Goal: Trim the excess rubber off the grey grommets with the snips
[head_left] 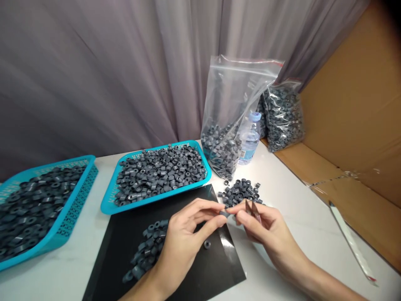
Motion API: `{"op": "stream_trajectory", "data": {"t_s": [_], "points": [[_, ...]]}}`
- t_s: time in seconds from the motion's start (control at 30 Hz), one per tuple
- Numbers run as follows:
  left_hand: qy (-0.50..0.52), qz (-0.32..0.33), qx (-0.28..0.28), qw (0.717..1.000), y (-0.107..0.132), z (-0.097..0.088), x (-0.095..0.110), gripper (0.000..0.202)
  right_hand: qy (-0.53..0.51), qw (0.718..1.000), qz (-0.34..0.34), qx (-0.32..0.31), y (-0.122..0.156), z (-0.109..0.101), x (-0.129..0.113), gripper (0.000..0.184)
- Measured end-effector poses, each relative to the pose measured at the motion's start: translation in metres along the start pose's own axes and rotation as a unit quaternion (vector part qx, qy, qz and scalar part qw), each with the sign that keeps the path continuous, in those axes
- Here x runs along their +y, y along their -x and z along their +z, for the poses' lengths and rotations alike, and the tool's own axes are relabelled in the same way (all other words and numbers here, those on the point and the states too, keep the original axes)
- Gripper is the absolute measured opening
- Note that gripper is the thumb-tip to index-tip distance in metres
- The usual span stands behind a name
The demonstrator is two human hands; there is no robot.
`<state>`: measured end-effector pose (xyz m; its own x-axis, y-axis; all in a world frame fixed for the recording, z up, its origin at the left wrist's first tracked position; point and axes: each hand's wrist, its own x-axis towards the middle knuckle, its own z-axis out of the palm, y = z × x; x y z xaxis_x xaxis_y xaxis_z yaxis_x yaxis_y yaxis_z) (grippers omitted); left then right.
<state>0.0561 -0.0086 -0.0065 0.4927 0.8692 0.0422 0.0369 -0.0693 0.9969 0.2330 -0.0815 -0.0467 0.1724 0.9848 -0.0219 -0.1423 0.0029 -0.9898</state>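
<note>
My left hand is closed, pinching a small grey plastic ring between thumb and fingertips. The fingertips of my right hand meet the same ring from the other side. In my right hand sits a small metal tool with two pointed prongs, its tips upward; the rest is hidden by the fingers, so its exact kind is unclear. Beneath my left hand, a single loose ring lies on the black mat. A heap of grey rings on the mat is partly covered by my left hand and wrist.
Two blue baskets hold many grey rings. Behind my hands are a loose ring pile, an open zip bag, a water bottle and a full bag. A pale strip-like tool lies right, beside cardboard.
</note>
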Motion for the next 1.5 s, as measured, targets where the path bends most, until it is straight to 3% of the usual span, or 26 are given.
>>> {"op": "stream_trajectory", "data": {"t_s": [0.13,0.3,0.47,0.8,1.0,1.5], "points": [[0.034,-0.009,0.036,0.999,0.001,-0.002,0.002,0.023,0.06,0.998,-0.005,-0.005,0.006,-0.01,-0.005,0.047],[0.027,-0.002,0.031,0.999,0.002,-0.002,0.001,0.012,0.164,0.979,-0.103,-0.057,0.01,-0.013,-0.016,0.036],[0.041,-0.002,0.036,0.999,0.002,-0.002,-0.002,0.013,0.214,0.97,-0.115,-0.032,0.009,-0.013,-0.011,0.039],[0.058,0.05,0.053,0.996,0.002,0.004,0.011,0.019,0.24,0.946,-0.212,-0.04,0.01,-0.014,-0.007,0.044],[0.071,0.058,0.051,0.994,0.005,0.006,0.006,0.02,0.255,0.933,-0.252,-0.039,0.011,-0.014,-0.01,0.047],[0.089,0.048,0.046,0.994,0.009,0.011,0.009,0.02,0.249,0.93,-0.267,-0.043,0.011,-0.011,-0.015,0.042]]}}
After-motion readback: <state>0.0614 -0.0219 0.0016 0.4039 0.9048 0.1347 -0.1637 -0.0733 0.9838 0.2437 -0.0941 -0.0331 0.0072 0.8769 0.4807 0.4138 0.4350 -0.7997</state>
